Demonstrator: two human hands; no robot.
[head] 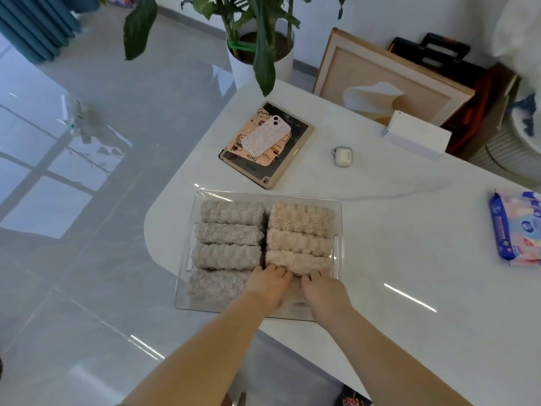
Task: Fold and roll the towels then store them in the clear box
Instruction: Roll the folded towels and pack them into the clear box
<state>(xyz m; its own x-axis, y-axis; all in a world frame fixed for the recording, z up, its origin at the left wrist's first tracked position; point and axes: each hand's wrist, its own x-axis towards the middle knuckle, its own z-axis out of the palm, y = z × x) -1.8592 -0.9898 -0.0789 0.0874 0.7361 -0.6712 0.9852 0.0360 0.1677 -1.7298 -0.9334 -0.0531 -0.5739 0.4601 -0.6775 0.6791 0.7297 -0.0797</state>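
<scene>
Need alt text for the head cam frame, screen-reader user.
A left hand and right hand press into the near right corner of a clear box on a white table, over a towel mostly hidden beneath them. Seven rolled towels fill the rest, four left, three right. A phone lies on a tablet beyond.

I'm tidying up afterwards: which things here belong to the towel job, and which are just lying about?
For the job: clear box, rolled towels, left hand and right hand holding the near-right roll.

Lying about: tablet, phone, earbud case, white box, wipes pack, potted plant, framed picture.
</scene>
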